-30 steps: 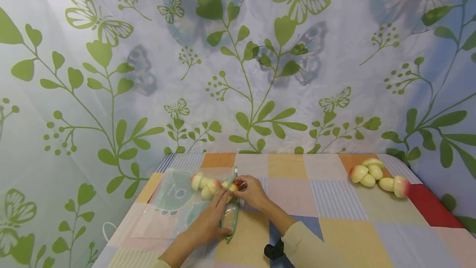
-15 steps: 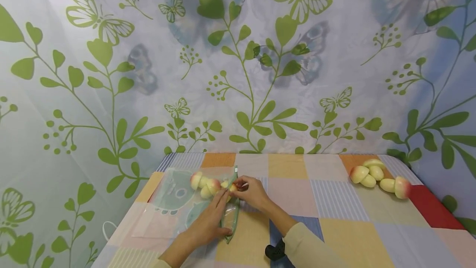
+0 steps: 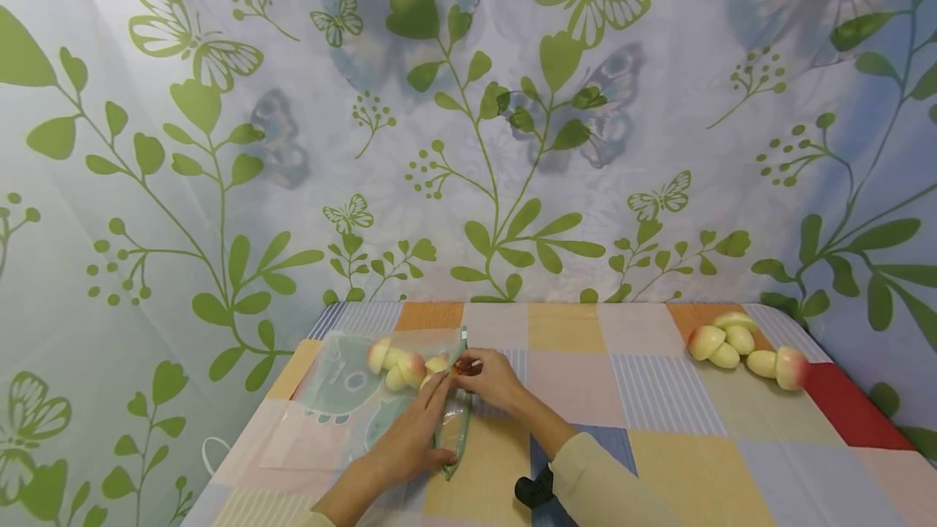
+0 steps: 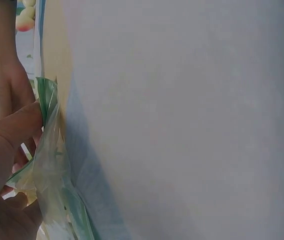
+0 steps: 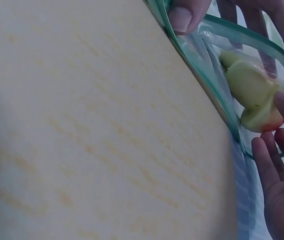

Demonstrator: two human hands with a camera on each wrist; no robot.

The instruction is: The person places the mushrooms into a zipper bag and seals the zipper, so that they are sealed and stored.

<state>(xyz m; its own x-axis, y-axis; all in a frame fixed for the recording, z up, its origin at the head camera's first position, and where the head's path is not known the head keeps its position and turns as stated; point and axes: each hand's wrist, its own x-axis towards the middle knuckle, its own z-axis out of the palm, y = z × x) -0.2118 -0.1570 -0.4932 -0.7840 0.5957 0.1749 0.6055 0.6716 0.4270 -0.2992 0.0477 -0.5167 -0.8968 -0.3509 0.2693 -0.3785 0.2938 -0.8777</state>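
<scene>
Left hand (image 3: 410,429): fingers spread across the mouth of a clear, green-rimmed bag (image 3: 303,442) on the tabletop (image 3: 578,387) | right hand (image 3: 495,378): fingers slightly apart, tips touching a mushroom-shaped piece (image 5: 252,87) in the mouth | similar pieces (image 3: 401,372) further inside | printed cartoon shapes (image 3: 342,364); white mark (image 3: 464,334) illegibly small

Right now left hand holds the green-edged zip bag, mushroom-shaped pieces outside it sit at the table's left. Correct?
Wrong side: the mushroom-shaped pieces outside the zip bag sit at the table's right, per the head view. The left hand does hold the bag.
</scene>
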